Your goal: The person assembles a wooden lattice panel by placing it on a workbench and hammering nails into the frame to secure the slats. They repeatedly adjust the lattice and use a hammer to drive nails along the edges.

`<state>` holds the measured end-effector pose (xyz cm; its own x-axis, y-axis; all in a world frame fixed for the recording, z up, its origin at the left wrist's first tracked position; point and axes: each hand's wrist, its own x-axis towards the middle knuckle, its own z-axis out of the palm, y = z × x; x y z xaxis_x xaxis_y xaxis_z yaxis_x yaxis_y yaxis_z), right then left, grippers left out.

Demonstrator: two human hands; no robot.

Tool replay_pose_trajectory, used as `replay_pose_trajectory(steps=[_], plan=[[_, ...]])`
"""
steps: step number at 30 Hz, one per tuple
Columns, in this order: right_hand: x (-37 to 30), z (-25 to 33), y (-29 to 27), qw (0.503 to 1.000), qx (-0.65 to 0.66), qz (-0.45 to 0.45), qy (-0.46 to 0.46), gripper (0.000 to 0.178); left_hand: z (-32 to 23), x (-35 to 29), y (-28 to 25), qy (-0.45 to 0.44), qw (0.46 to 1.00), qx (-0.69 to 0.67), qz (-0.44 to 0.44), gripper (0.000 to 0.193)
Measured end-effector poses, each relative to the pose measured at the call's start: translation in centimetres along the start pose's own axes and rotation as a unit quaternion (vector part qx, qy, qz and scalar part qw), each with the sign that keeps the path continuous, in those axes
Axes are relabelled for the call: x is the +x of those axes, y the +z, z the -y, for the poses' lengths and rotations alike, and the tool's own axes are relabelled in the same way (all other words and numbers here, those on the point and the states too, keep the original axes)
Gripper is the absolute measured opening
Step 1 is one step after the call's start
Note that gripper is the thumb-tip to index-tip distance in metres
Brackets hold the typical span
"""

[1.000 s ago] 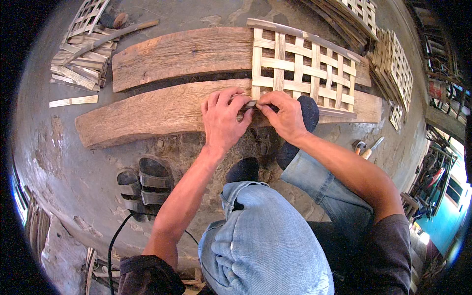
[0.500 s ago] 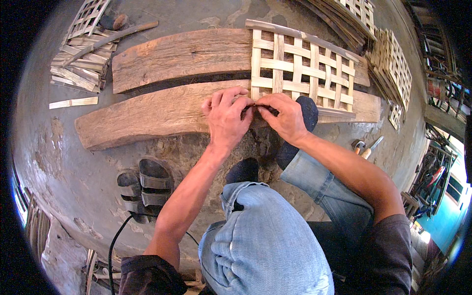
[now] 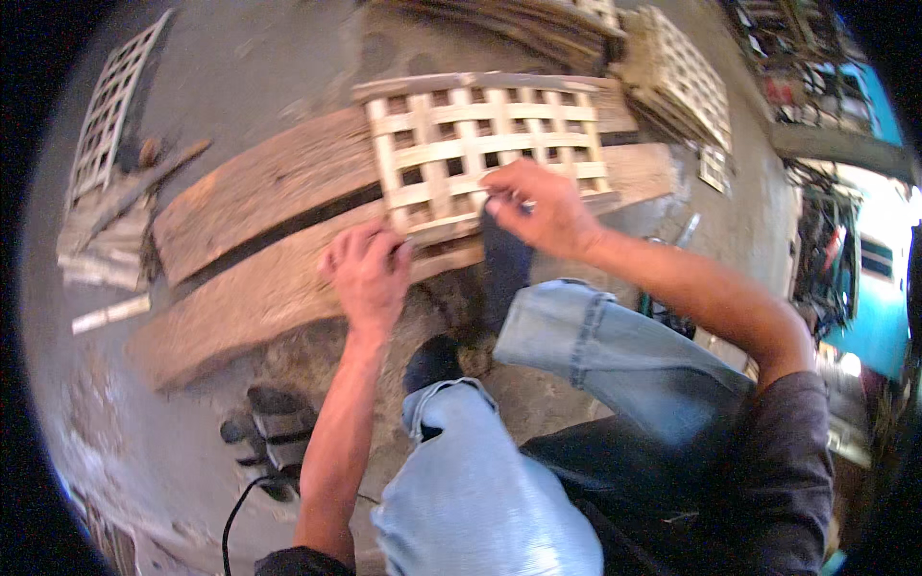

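Centrally, seen from above, two bare hands work close to a pale woven panel (image 3: 477,149), an open grid of flat strips with a darker rod along its top edge. The left hand (image 3: 365,276) is loosely curled, palm down, its fingers bent and bunched toward the thumb; blur hides the fingertips, so I cannot tell whether they hold anything. It sits just beside the panel's lower left corner, over the lower plank (image 3: 245,298). The right hand (image 3: 543,209) is partly closed, thumb and forefinger bent toward each other in a rounded shape over the panel's lower edge; whether a strip is pinched there, I cannot tell. The panel lies beyond both hands, up and to the right of the left one, and reaches beneath the right one's fingers. It rests across the right-hand part of the lower plank and the upper plank (image 3: 264,187), which lie side by side with a dark gap between them. A foot in a dark sock (image 3: 507,269) stands below the right hand, near the panel's lower edge. Well apart, at upper right, leans a stack of similar panels (image 3: 680,72).
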<state>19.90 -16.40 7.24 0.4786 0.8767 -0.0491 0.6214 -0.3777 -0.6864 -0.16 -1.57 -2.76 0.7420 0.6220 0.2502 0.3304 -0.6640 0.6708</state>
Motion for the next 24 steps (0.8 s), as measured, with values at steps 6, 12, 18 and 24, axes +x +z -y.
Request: replay_pose_trajectory(steps=[6,12,18,24], plan=[[-9.1,-15.7,-18.4,0.926,-0.307,-0.017,0.220,0.022,-1.0,0.5,0.0,0.009,1.000,0.010,0.002,0.016],[-30.9,-32.8,-16.6,0.829,-0.309,0.249,0.394,0.030,-0.3,0.6,-0.1,0.036,0.999,0.010,0.008,0.013],[-32.4,-33.2,-7.9,0.810,-0.297,0.109,0.495,0.049,0.3,0.4,-1.0,0.031,0.999,0.007,0.017,0.013],[-29.5,-25.5,-9.0,0.841,-0.247,-0.076,0.475,0.043,-0.1,0.3,-0.5,0.030,0.999,-0.016,0.000,0.016]])
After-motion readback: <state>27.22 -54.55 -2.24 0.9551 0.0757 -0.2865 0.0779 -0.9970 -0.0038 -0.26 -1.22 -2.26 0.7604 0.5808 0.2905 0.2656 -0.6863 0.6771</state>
